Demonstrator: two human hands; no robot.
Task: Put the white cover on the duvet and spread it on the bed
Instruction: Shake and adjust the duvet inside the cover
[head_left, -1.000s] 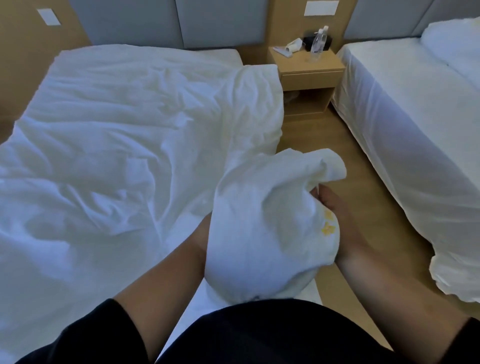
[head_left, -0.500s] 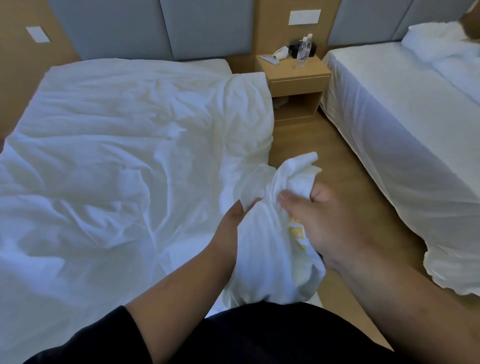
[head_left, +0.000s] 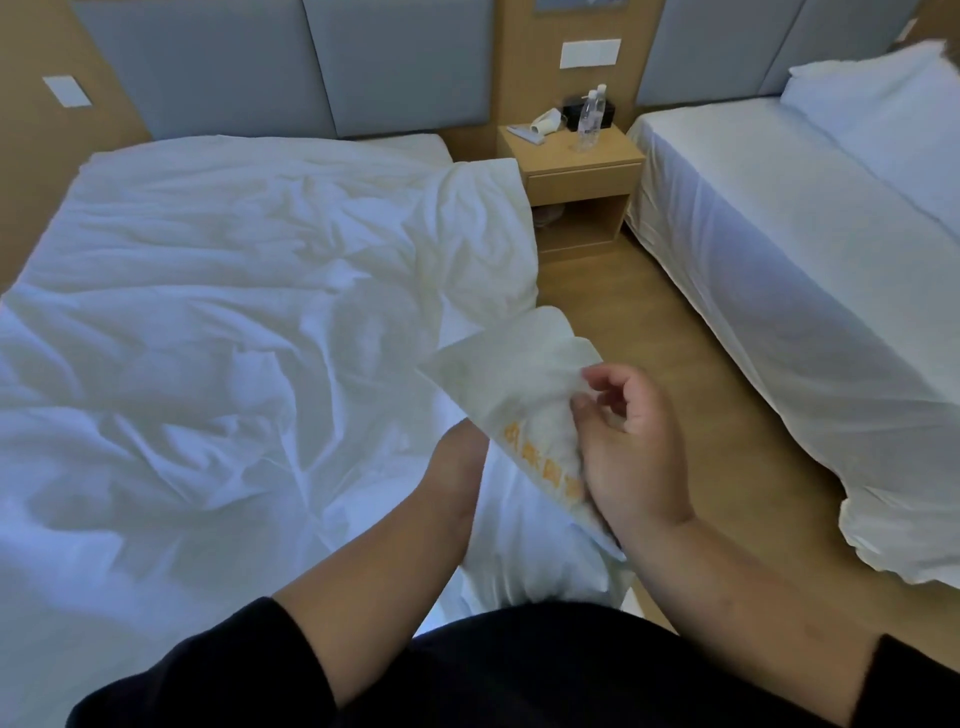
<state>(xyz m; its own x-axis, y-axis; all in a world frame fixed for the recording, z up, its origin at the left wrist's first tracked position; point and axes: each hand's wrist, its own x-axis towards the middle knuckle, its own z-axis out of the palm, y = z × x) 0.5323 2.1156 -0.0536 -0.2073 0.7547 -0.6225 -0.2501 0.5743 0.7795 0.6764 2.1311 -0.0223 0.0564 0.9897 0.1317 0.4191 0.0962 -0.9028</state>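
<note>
Grey padded headboard panels (head_left: 311, 67) are lining the far wall of a twin room with a light wooden floor (head_left: 691, 374). On the near bed (head_left: 410, 143), a rumpled white duvet in its white cotton cover (head_left: 234, 312) is lying spread across almost the whole mattress, its right edge hanging over the side toward the aisle. One corner of that cover (head_left: 519, 374), printed with orange characters, is being lifted above the bed's near right corner. The right hand (head_left: 623, 447) is pinching this corner, its fingertips (head_left: 587, 376) curled onto the cloth. The left hand (head_left: 457, 457) is reaching under the same raised fabric; only its wrist and heel are showing, so I cannot tell how its fingers are lying. Black sleeves are covering both forearms near the bottom edge. Between the beds, a light wooden nightstand (head_left: 576, 166) is carrying two clear plastic water bottles (head_left: 589, 117), a black box (head_left: 574, 111) and a small white object. A second bed with a smooth white sheet (head_left: 779, 249) is standing to the right, with a white pillow (head_left: 883, 98) at its head.
</note>
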